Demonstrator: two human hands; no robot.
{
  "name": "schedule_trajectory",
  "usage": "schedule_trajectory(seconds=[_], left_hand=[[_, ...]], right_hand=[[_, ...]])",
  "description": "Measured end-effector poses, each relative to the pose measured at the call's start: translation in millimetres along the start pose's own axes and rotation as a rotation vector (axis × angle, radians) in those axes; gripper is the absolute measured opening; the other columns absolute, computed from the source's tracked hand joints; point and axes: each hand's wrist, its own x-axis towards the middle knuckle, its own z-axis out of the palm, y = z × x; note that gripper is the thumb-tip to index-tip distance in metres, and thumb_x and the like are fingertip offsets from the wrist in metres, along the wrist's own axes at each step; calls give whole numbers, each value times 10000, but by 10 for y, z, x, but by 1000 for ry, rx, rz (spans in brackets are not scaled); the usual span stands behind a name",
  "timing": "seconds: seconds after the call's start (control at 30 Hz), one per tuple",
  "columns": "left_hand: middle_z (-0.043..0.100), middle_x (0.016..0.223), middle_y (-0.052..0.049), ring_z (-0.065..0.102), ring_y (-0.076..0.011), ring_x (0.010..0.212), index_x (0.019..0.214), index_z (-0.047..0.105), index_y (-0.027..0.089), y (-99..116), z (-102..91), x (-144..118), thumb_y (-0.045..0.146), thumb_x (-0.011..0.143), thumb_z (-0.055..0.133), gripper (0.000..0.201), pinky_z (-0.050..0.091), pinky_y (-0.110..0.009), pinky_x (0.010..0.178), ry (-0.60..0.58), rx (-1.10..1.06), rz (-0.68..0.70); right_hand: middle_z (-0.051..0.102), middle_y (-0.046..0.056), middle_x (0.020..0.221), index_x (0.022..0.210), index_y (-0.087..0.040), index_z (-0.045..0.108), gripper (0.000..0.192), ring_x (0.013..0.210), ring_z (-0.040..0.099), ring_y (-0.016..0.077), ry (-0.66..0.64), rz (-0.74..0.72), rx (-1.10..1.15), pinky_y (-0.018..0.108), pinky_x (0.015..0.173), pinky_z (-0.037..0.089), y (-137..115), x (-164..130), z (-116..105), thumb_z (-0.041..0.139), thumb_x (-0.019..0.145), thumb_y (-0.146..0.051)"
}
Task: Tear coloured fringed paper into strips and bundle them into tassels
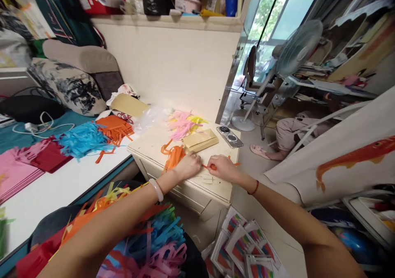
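Over the small cream cabinet [148,145], my two hands work close together on orange fringed paper. My left hand [188,166] is closed around the orange paper tassel [173,158], whose loose strips spread out to its left. My right hand [224,169] pinches a thin orange piece at the tassel's narrow end, and a bit of orange shows between its fingers. Just behind the hands lies a folded tan paper packet [200,140]. A phone [230,137] rests behind my right hand. Pink and yellow paper strips [185,123] lie at the back. Small pale tape-like pieces [208,180] lie in front.
On the left, a white surface [101,169] bears blue fringe [83,138], orange fringe [115,129] and pink sheets [18,173]. Colourful tassels [148,232] pile up on my lap. Packaged sets [247,245] lie below the cabinet. A standing fan [298,49] and a seated person's leg [285,136] are at right.
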Motion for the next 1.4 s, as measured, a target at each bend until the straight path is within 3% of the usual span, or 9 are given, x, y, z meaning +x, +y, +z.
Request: schedule_trajectory(seconds=[0.13, 0.23, 0.33, 0.43, 0.53, 0.7, 0.9, 1.17, 1.4], left_hand=[[662, 785, -82, 616, -170, 740, 901, 660, 109, -133, -142, -227, 100, 922, 398, 263, 480, -341, 834, 185, -30, 49], [668, 818, -93, 632, -173, 783, 982, 644, 101, -219, -358, -410, 140, 935, 412, 239, 509, -309, 782, 457, -117, 48], [662, 773, -63, 631, -135, 701, 947, 659, 133, -242, -555, -522, 176, 915, 488, 180, 500, -221, 616, 626, -287, -158], [659, 713, -22, 619, -104, 630, 868, 684, 167, -213, -674, -585, 162, 862, 571, 113, 483, -193, 578, 749, -440, -395], [675, 716, -27, 630, -114, 644, 812, 703, 180, -169, -729, -631, 151, 821, 600, 107, 489, -207, 595, 834, -540, -520], [692, 822, -51, 646, -166, 759, 840, 724, 192, -168, -797, -700, 254, 775, 647, 118, 505, -261, 660, 820, -964, -746], [645, 627, -40, 582, -146, 617, 775, 744, 129, -299, -865, -805, 406, 734, 706, 283, 470, -279, 629, 391, -1697, -682], [648, 560, -20, 550, -116, 495, 621, 712, 134, -199, -987, -722, 318, 564, 801, 213, 442, -233, 496, 646, -1504, -957], [641, 561, -6, 572, -99, 510, 568, 662, 134, -131, -1040, -720, 264, 587, 780, 176, 449, -198, 503, 730, -1407, -933]], right_hand=[[695, 82, 887, 969, -117, 658, 367, 761, 634, 148, -211, 169, 645, 239, 647, 458, -147, 3, -65, 531, 865, -445], [684, 68, 786, 826, -114, 680, 449, 643, 603, 128, -470, 274, 1178, 244, 608, 452, -310, 58, -120, 571, 815, -549], [657, 33, 729, 732, -137, 695, 400, 637, 574, 119, -329, 273, 1244, 252, 646, 446, -546, 166, -179, 644, 767, -533], [655, 53, 977, 759, -171, 740, 368, 949, 588, 176, -28, 118, 1126, 284, 861, 433, -784, 300, -227, 682, 727, -533], [635, 66, 1109, 752, -182, 755, 358, 1087, 554, 212, 5, 20, 1105, 316, 957, 399, -953, 418, -222, 689, 711, -532], [721, 54, 796, 751, -151, 753, 365, 792, 645, 200, -119, 93, 1175, 330, 795, 480, -1055, 532, -143, 695, 700, -508], [732, 62, 829, 720, -157, 744, 323, 812, 668, 187, -184, -28, 1314, 323, 827, 500, -1051, 571, -211, 719, 700, -478], [726, 45, 746, 725, -161, 751, 288, 752, 669, 182, -133, 18, 1287, 306, 764, 518, -1168, 494, -237, 729, 698, -447], [724, 30, 742, 692, -168, 753, 302, 742, 655, 173, -61, 17, 1232, 285, 735, 512, -1211, 538, -259, 733, 670, -469]])
